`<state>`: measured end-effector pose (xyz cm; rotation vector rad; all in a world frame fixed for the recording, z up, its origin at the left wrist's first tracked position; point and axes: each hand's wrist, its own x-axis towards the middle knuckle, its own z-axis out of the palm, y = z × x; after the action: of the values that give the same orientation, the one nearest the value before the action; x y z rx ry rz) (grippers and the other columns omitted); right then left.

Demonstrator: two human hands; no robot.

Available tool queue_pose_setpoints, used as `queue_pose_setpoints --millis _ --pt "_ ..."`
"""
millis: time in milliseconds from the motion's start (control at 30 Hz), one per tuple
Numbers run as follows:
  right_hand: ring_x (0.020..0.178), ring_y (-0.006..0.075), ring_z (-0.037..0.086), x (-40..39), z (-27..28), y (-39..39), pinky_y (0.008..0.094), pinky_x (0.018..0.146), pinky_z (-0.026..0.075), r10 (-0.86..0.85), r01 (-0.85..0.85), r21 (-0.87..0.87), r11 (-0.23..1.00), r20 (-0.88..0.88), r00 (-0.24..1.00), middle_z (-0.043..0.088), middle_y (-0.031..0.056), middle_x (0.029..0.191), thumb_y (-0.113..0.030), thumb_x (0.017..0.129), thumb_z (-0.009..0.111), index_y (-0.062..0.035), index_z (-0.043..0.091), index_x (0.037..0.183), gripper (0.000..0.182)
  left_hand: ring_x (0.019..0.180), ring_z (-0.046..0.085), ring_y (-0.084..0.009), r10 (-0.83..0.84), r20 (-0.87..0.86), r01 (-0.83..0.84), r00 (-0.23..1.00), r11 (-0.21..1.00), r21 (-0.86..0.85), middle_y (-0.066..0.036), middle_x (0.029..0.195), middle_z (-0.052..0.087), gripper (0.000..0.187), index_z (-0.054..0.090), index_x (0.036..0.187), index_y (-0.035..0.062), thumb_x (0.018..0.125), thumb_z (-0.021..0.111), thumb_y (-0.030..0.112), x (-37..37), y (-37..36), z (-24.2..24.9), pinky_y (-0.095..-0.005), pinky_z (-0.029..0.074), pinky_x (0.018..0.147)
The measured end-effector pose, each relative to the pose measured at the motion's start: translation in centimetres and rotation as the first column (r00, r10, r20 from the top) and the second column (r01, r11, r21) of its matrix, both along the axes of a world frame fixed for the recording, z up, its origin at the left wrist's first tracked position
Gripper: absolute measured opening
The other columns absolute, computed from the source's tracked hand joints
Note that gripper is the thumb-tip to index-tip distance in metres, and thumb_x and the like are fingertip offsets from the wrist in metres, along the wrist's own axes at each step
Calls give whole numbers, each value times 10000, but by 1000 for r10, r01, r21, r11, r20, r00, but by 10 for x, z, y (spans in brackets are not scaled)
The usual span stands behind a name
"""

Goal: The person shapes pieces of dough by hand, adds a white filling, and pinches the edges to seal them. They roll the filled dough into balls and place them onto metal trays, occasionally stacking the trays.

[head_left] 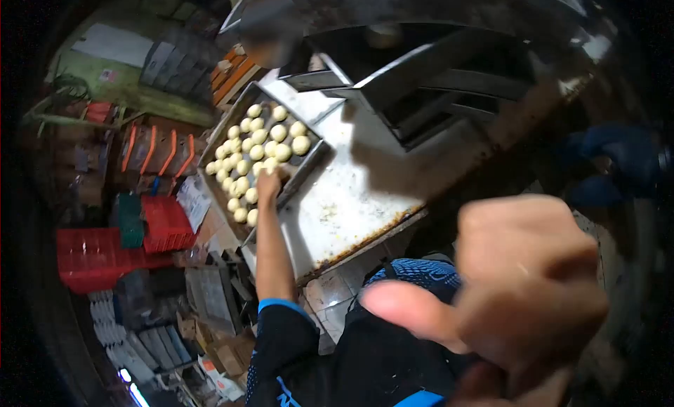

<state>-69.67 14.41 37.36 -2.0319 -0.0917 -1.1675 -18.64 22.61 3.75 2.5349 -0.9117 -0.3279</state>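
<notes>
A square metal tray holds many pale, round dough balls set in loose rows. Reaching over the tray's near wall, my left hand has its fingers curled at a dough ball near that side. The fingertips are small and partly hidden there. Close to the camera and blurred, my right hand is raised on the right with its fingers folded in and its thumb stuck out to the left. Nothing shows in it, and it is apart from the tray.
The tray sits on a white worktop with a worn, rusty edge. Dark metal trays stand stacked at its far side. Red crates and a green crate are on the left. A person's blue-clothed leg appears at right.
</notes>
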Motion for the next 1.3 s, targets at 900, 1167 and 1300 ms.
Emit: queue_pose_setpoints --millis 900,1167,1300 --pt "970 266 702 141 -170 309 333 843 558 268 -260 165 951 -24 963 674 239 1160 -187 996 597 68 622 1274 377 1083 548 -155 5 -152 -130 988 543 -829 -74 1181 542 348 599 1328 -47 1079 486 168 -327 365 152 -259 446 944" --pt "635 246 657 152 -200 346 324 569 508 35 -5 204 979 -146 989 641 167 767 -119 986 576 28 664 951 175 1070 645 -217 -232 -513 -320 826 557 -766 -210 1203 660 620 521 1360 -101 993 627 388 -327 378 144 -319 495 935" --pt "810 268 538 187 -243 302 366 759 485 -63 64 -1 998 -199 978 597 165 895 -271 1020 498 9 686 965 342 907 673 -158 -174 -613 -459 770 516 -723 -126 1017 718 382 623 1227 -87 1035 585 241 -307 354 134 -275 522 802"
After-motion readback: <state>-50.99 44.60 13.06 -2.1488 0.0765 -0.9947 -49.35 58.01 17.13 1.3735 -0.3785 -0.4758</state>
